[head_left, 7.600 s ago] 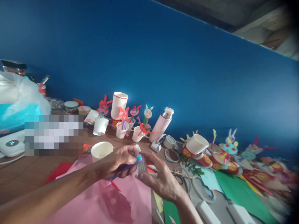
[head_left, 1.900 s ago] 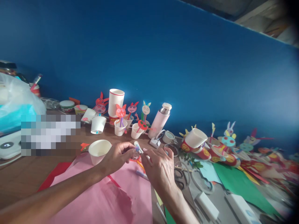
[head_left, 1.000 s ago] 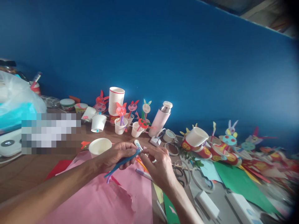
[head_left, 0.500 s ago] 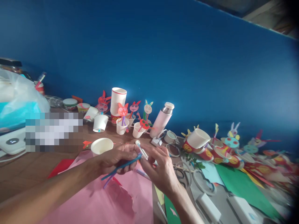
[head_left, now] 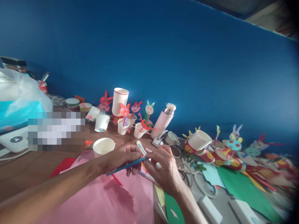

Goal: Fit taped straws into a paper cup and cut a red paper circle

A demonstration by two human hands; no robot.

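A narrow blue strip (head_left: 126, 165), perhaps a straw or folded paper, slants between my hands above a pink paper sheet. My left hand (head_left: 122, 157) pinches it along its length. At its upper right end, the bent fingers of my right hand (head_left: 162, 163) close on it; the fingertips are partly hidden. Behind my fingers shows a white stick-like item (head_left: 140, 147) with a blue mark, whose kind I cannot make out. Under the hands lies the pink paper (head_left: 100, 199) with a torn edge. A white paper cup (head_left: 104, 146) stands just beyond my left wrist.
Small cups holding paper animal faces (head_left: 124, 110) stand near the blue wall, beside a stack of cups (head_left: 120, 99) and a pink thermos (head_left: 162, 121). To the right lie green paper (head_left: 247, 186), cables, white power bricks (head_left: 210, 210) and cup crafts. A plastic bag (head_left: 21, 93) sits left.
The blue strip has turned to a flatter angle, and the purple strip below it no longer shows. My right fingers have closed in on its end. The view has shifted slightly.
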